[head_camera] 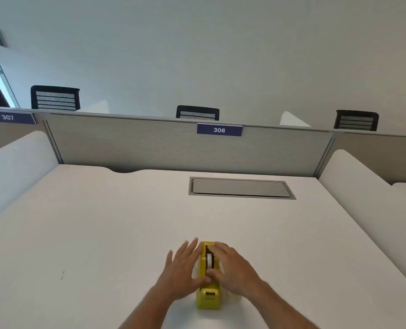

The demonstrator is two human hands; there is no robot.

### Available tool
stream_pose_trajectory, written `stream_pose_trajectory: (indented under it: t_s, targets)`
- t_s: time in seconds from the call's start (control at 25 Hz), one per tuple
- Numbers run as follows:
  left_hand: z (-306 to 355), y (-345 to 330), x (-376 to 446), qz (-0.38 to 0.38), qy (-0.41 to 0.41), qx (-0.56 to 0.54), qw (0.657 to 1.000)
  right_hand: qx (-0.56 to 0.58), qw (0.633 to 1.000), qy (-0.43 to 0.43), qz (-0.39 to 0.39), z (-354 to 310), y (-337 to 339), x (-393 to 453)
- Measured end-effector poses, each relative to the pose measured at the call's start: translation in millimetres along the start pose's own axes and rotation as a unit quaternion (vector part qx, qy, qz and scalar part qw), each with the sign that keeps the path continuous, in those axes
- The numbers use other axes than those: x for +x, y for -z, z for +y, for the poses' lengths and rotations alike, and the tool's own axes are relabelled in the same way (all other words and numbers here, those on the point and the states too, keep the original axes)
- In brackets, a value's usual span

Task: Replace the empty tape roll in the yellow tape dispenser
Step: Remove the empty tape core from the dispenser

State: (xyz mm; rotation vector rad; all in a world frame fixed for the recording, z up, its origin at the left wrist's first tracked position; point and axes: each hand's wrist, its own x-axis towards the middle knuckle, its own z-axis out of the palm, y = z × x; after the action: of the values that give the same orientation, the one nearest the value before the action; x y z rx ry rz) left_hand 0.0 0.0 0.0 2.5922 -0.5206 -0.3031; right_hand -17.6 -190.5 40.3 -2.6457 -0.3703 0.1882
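The yellow tape dispenser stands on the white desk near its front edge, cutter end toward me. A white tape roll sits in its slot, seen edge-on. My left hand lies flat against the dispenser's left side, fingers spread, thumb on its top rim. My right hand presses against the right side, thumb also on the rim near the roll. Both hands clasp the dispenser body between them. No second roll shows on the desk.
A grey cable hatch is set into the desk at the back. A beige partition with a blue "306" label closes the far edge. White side dividers flank the desk. Black chair backs show beyond.
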Motion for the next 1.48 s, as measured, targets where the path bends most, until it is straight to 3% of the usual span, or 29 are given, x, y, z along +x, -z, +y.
stream_pose_trajectory:
  t_s: [0.4,0.8,1.16,1.48]
  targets:
    - [3.7,1.3,6.8,0.017,0.019,-0.005,1.000,-0.095,0.995,-0.006,0.031,-2.6,1.3,14.2]
    - [7.1,8.3,12.0,0.021,0.029,0.007,0.999,-0.009,0.997,-0.041,0.068,-5.1,2.5,20.3]
    - [7.9,9.3,12.5,0.037,0.025,-0.023,0.999,-0.028,0.995,-0.012,0.090,-2.1,-3.0,18.7]
    - [14.7,4.4,9.5,0.106,0.027,-0.087,0.990,-0.003,0.995,-0.020,0.102,-0.2,2.6,18.7]
